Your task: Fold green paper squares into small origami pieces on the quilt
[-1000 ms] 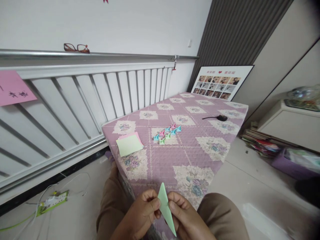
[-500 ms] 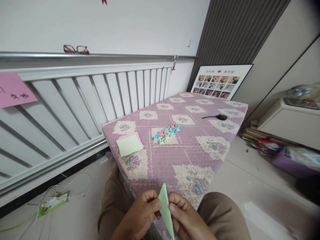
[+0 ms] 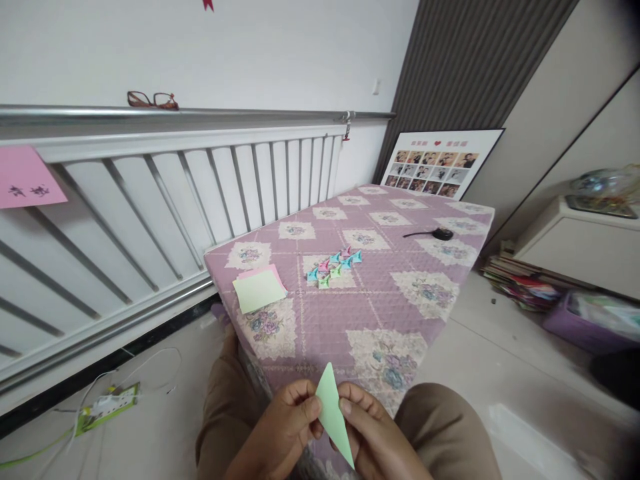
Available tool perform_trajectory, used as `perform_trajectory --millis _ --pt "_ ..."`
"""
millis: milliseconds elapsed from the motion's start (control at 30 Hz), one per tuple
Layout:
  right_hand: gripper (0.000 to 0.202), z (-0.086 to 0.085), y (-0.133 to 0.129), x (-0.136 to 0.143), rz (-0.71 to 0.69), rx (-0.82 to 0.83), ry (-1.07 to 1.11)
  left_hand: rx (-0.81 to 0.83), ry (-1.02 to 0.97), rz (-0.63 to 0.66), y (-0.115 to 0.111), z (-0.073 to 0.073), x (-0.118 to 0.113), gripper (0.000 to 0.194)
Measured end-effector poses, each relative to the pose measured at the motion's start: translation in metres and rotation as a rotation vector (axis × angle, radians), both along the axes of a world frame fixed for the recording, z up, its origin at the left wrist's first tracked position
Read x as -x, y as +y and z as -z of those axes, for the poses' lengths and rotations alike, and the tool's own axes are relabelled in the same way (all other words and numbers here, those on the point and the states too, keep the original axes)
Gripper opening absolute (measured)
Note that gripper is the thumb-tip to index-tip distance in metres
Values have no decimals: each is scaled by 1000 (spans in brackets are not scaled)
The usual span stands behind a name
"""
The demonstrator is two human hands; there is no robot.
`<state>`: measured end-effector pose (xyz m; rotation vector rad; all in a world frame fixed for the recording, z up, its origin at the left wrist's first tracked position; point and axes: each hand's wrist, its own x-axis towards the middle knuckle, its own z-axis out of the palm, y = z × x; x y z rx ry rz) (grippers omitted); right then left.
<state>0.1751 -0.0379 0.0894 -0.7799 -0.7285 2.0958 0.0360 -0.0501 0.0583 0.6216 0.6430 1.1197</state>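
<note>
Between my two hands, above the near edge of the table, is a folded piece of light green paper [image 3: 334,420] with pointed ends. My left hand [image 3: 285,427] pinches its left side between thumb and fingers. From the right, my right hand [image 3: 375,427] grips the opposite side, its thumb on the paper. Farther up the cloth sits a group of small folded paper shapes [image 3: 335,265] in blue, pink and green. To their left lies a stack of paper sheets [image 3: 260,290], pale green on top with pink beneath.
A purple floral cloth covers the table [image 3: 370,300]. A black object with a thin tail [image 3: 442,234] lies on its right. A framed photo board [image 3: 445,163] leans at the far end. The white radiator [image 3: 240,187] runs along the left; a power strip [image 3: 107,407] is on the floor.
The green paper has turned slightly between my hands, and more of its face shows. My hands stay in nearly the same place; the things on the table have not moved.
</note>
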Motion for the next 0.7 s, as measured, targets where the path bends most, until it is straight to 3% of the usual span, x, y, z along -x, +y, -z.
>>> perform_trajectory --millis 100,267,400,533,700 --pt "27 6 6 -4 89 -110 -214 -21 159 -117 2 4 0 34" --pt "28 13 12 -10 68 -501 -597 -50 281 -229 4 8 -2 33" --pt "24 12 10 -11 207 -867 -913 -90 370 -248 7 14 -3 32" --pt "19 6 5 -14 251 -1239 -1097 -136 528 -219 9 23 2 30" --pt "15 2 0 -14 271 -1448 -1244 -132 676 -222 8 23 3 23"
